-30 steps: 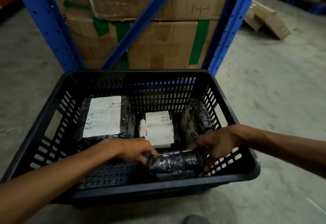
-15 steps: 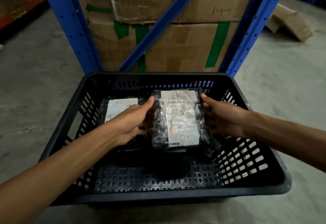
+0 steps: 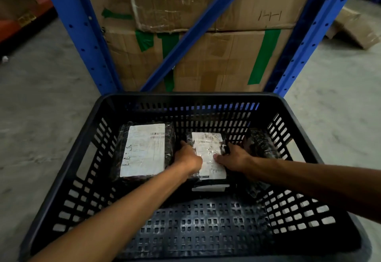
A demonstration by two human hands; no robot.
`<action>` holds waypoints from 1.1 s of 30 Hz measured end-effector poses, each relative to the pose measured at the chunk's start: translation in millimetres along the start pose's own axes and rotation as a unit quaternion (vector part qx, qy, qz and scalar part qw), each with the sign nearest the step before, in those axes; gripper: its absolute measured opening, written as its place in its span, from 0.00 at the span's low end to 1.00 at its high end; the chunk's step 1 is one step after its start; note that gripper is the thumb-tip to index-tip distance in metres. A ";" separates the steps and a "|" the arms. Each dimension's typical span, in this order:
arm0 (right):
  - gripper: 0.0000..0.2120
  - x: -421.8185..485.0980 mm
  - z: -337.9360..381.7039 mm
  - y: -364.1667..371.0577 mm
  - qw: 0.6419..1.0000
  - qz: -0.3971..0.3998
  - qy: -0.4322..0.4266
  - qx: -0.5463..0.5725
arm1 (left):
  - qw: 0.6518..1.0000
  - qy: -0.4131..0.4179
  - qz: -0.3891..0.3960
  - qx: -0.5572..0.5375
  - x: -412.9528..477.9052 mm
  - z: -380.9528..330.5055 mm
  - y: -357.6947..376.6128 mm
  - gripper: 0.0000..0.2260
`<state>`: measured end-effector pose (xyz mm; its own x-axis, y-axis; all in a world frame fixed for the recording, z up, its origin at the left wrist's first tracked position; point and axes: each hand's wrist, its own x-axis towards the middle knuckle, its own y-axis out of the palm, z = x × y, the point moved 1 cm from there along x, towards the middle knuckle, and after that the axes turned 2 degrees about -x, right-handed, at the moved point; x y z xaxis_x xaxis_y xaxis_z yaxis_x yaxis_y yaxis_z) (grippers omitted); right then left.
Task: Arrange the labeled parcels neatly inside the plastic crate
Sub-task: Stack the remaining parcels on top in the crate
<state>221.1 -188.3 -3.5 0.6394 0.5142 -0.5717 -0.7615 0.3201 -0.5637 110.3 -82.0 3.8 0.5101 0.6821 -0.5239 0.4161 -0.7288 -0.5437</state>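
A black slotted plastic crate (image 3: 86, 129) stands on the floor in front of me. A large black-wrapped parcel (image 3: 144, 150) with a white label lies flat at its back left. In the middle lies a smaller labeled parcel (image 3: 208, 150), stacked on another whose white edge (image 3: 208, 188) shows beneath. My left hand (image 3: 188, 159) grips the top parcel's left side and my right hand (image 3: 234, 157) holds its right side, thumb on the label. A dark unlabeled-looking parcel (image 3: 261, 144) leans against the right wall.
Blue steel rack uprights (image 3: 80, 35) and a diagonal brace stand just behind the crate, with taped cardboard cartons (image 3: 216, 59) stacked inside the rack. Concrete floor lies on both sides. Flattened cartons (image 3: 354, 28) rest on the floor at far right. The crate's near floor is bare.
Both hands lifted a rolled parcel from the crate's near side, turned it label up, and have lowered it onto the small labeled parcel in the middle.
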 end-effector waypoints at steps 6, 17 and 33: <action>0.27 3.7 -5.9 5.2 0.994 -0.105 0.006 -0.019 | 1.000 -0.003 0.021 0.008 3.9 3.6 5.4 0.31; 0.19 -28.6 27.3 -34.1 0.942 0.051 -0.074 -0.322 | 0.997 0.048 0.020 0.050 -16.0 -8.1 7.7 0.31; 0.23 -74.4 -27.6 -82.8 0.595 -0.005 -0.323 -0.736 | 0.966 0.027 0.245 0.082 -54.7 -3.2 129.3 0.27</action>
<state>239.5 -275.0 69.2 0.1061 0.8691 -0.4832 0.4644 -0.4730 -0.7487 138.6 -213.7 -35.8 0.6566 0.2508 -0.7114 -0.0070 -0.9410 -0.3382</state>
